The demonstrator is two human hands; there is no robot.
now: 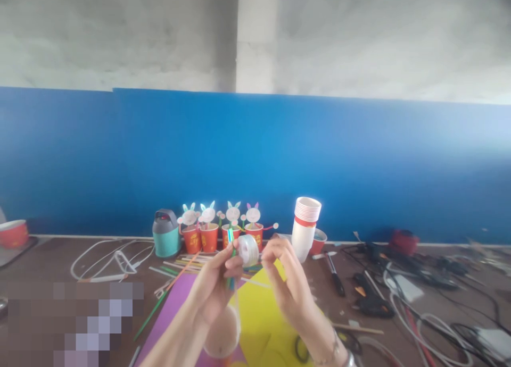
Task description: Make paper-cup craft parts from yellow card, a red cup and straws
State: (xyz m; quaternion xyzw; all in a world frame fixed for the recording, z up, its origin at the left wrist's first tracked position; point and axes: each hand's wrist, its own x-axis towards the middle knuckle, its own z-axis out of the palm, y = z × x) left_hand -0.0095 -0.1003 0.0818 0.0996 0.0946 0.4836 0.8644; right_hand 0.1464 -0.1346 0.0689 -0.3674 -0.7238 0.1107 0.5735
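My left hand (217, 287) is closed around a thin green-blue shiny strip (230, 235) that stands upright. At its fingertips is a roll of clear tape (249, 250), seen from the side. Just right of the roll, my right hand (288, 282) has its fingers curled in towards the thumb; whatever lies between them is too small to make out. Below my left wrist stands a paper cup (221, 332), partly hidden. Under both hands lie a yellow sheet (255, 308) and a purple sheet (175, 303).
Behind stand several red cups with rabbit faces (232, 214), a teal container (166, 239) and a stack of white cups (306, 223). Loose sticks (187, 263) lie on the left. On the right are a black-handled tool (335, 276), a glue gun (371, 303), scissors (301, 350) and tangled cables (423, 324).
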